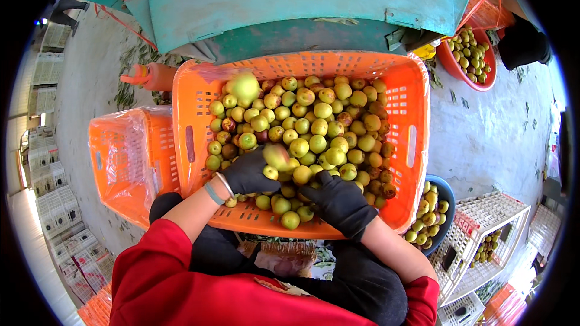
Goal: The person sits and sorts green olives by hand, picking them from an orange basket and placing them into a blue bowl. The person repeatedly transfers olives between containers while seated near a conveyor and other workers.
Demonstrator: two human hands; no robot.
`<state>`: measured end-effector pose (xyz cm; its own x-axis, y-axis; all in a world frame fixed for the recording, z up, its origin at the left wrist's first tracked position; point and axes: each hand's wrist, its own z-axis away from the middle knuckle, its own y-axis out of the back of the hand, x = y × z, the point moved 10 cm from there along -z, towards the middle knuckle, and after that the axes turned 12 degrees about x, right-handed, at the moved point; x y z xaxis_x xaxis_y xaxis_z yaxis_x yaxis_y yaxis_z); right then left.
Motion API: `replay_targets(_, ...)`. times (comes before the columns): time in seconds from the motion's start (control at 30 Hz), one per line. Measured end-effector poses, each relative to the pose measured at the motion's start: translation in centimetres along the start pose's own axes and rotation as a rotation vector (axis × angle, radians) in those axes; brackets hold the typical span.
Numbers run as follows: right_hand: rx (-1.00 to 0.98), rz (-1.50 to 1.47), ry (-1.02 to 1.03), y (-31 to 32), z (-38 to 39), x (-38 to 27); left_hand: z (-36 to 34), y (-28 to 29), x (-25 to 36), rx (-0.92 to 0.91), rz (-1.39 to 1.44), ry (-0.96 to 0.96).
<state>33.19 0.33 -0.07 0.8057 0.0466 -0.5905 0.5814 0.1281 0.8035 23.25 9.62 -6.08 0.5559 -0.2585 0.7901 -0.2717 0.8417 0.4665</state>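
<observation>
An orange perforated plastic basket (pixel 302 227) sits in front of me, full of round green and reddish-brown jujubes (pixel 319 127). My left hand (pixel 248 173), in a black glove, is at the near left of the pile. Its curled fingers are partly hidden behind a motion-blurred jujube (pixel 276 157), which they seem to grip. Reaching into the near middle of the pile is my right hand (pixel 343 203), also gloved in black; thumb and forefinger are apart and touch the fruit. Above the far left of the pile, a blurred yellow-green jujube (pixel 244 87) appears to be in the air.
A teal metal machine (pixel 302 3) borders the basket's far side. Left stands another orange basket (pixel 124 163) with clear plastic. A red basin (pixel 468 63), a blue basin (pixel 447 196) and a white crate (pixel 480 235) hold more fruit on the right. Leaves litter the floor.
</observation>
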Motion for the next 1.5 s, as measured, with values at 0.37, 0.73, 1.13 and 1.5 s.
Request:
replay_targets(0.37,0.063,-1.65,-0.778,0.1,5.7,7.6,3.1,-3.5,4.9,-0.384,1.81,0.631)
replay_targets(0.73,1.151,-1.287,-1.002,8.8,23.5,17.3,-0.1,-17.4,22.9,-0.877,1.762,0.595)
replay_targets(1.13,0.951,-0.193,-0.642,15.5,26.7,8.3,-4.1,-28.3,22.8,-0.3,1.678,0.733)
replay_targets(1.5,1.436,0.218,-1.038,16.1,43.5,12.8,-2.6,-32.6,20.7,-0.232,1.132,0.846)
